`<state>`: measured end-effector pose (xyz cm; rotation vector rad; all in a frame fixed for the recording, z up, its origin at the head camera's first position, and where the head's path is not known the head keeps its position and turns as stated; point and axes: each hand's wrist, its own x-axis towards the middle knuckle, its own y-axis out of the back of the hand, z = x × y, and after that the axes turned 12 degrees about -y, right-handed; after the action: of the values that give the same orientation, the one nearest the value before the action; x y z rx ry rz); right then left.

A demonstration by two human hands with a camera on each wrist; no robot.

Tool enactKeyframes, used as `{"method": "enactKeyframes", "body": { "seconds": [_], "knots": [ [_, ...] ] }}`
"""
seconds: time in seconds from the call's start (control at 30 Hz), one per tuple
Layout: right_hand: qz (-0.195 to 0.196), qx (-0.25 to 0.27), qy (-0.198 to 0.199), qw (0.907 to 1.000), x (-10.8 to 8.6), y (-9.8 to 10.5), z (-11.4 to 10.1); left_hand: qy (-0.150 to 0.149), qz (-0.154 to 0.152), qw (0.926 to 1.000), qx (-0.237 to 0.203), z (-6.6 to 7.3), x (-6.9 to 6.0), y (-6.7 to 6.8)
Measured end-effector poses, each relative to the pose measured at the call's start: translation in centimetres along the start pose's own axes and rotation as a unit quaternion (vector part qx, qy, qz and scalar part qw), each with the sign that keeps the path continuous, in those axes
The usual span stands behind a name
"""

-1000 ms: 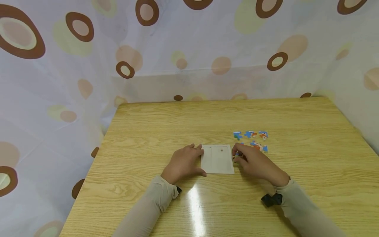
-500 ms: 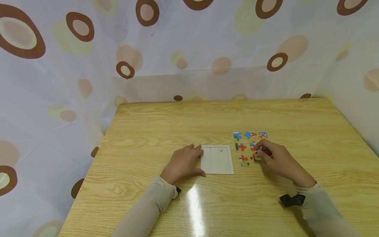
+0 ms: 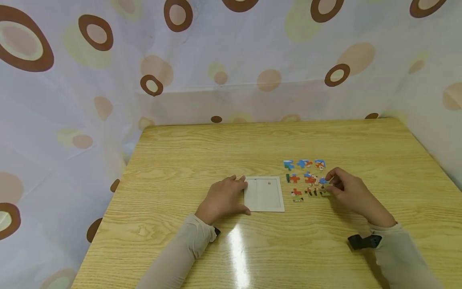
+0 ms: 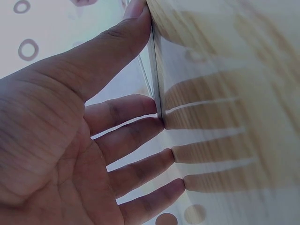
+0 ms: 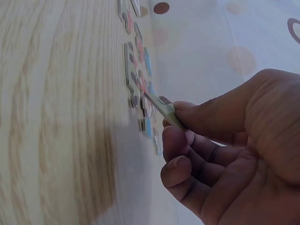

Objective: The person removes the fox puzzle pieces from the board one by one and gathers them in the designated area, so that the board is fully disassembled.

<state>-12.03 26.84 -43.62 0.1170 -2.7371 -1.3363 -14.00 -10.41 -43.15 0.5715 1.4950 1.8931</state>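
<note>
My left hand [image 3: 223,199] rests on the table at the left side of a flat white puzzle tray [image 3: 265,210], its fingers fairly straight. In the left wrist view, the thumb and the nearest fingertips touch the tray's edge [image 4: 153,70], while the other fingertips meet the tabletop. Between thumb and fingers, my right hand [image 3: 349,195] pinches a jigsaw piece [image 5: 165,110], held tilted at the right end of the bottom row of pieces. Loose jigsaw pieces with a fox picture, such as the top right piece [image 3: 319,164], lie in rows right of the tray.
Everything lies on a wood-grain table [image 3: 180,160]. A white curtain [image 3: 238,48] with brown and peach dots hangs behind it and at the sides. A black strap device [image 3: 364,242] sits at the right wrist, and a bright reflection falls on the tabletop near the front.
My right hand has moved rightward from the tray's right edge to the right end of the bottom row. More pieces now show in the lower rows. The left hand and tray stay put.
</note>
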Motion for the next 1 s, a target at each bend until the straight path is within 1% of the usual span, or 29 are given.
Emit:
{"method": "enactKeyframes", "body": {
  "seconds": [0.17, 0.3, 0.43, 0.63, 0.73, 0.83, 0.9, 1.0],
  "knots": [
    [-0.007, -0.013, -0.025, 0.9996, 0.0, 0.0, 0.6, 0.0, -0.002, 1.0, -0.002, 0.1, 0.0, 0.1],
    [-0.029, -0.03, -0.045, 0.9981, 0.0, -0.1, 0.9, 0.0, 0.0, 1.0, -0.001, 0.2, 0.0, 0.2],
    [-0.04, -0.043, -0.06, 0.9965, -0.1, 0.0, 1.1, -0.001, 0.002, 1.0, 0.0, 0.1, -0.1, 0.1],
    [-0.049, -0.059, -0.059, 0.9953, -0.2, 0.1, 1.3, -0.004, 0.002, 1.0, -0.001, 0.1, 0.1, 0.0],
    [-0.049, -0.06, -0.057, 0.9953, -0.2, 0.1, 1.3, -0.004, 0.002, 1.0, 0.0, 0.1, 0.2, 0.0],
    [-0.054, -0.054, -0.064, 0.995, -0.3, 0.0, 1.2, -0.004, -0.003, 1.0, -0.003, 0.1, 0.2, -0.1],
    [-0.048, -0.054, -0.062, 0.9954, -0.2, 0.0, 1.0, -0.005, -0.007, 1.0, -0.003, 0.0, 0.1, -0.1],
    [-0.032, -0.052, -0.058, 0.9965, 0.0, -0.2, 0.0, -0.003, -0.013, 0.9999, -0.002, -0.3, 0.0, 0.0]
  ]
}}
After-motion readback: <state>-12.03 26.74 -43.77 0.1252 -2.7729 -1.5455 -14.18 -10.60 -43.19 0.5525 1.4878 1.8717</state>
